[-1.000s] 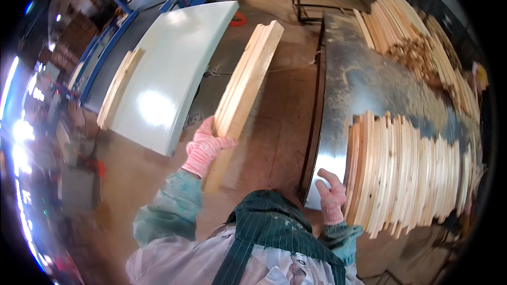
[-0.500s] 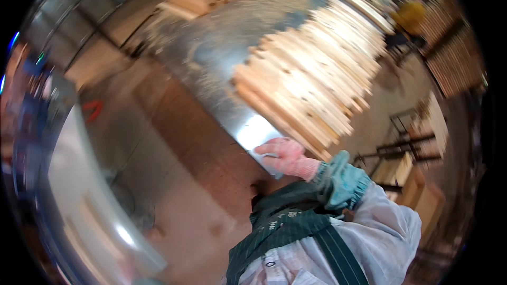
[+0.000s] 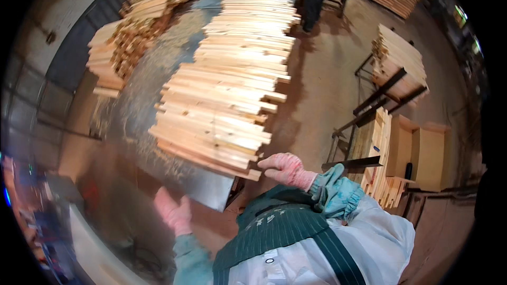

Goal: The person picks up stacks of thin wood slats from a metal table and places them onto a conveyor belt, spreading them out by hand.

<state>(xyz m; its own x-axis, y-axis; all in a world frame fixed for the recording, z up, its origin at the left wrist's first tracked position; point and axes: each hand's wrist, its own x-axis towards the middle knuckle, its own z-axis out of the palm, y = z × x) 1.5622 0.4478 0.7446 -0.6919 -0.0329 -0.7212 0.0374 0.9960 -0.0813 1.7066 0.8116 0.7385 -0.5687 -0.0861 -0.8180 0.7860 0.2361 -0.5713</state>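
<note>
Pale wooden slats [image 3: 222, 100], stiff and light, stacked on the metal counter [image 3: 158, 126]; right hand [image 3: 285, 169] curls onto the end slat's edge, left hand [image 3: 173, 211] spread, empty.

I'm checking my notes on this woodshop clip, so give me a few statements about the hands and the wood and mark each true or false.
1. The right hand in a pink glove touches the near end of the row of wooden slats. True.
2. The left hand grips a plank. False: it is open and holds nothing.
3. The slats lie on a metal-topped table. True.
4. Both hands are bare. False: both wear pink gloves.
5. The rack of boards to the right is empty. False: boards are stacked on it.
</note>
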